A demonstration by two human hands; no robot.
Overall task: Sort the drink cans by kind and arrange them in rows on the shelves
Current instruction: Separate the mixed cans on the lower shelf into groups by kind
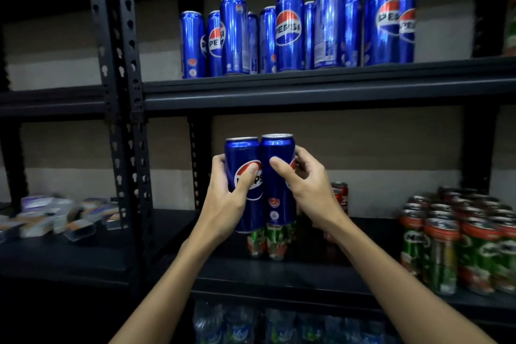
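Head view: left hand [233, 195] grips left Pepsi can [245, 184], right hand [307, 184] grips right Pepsi can [277, 176]; cans touching, upright.

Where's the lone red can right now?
Head view, middle shelf: the red can stands upright toward the back, right of centre, partly hidden behind the right hand, with the green Milo cans farther to its right.
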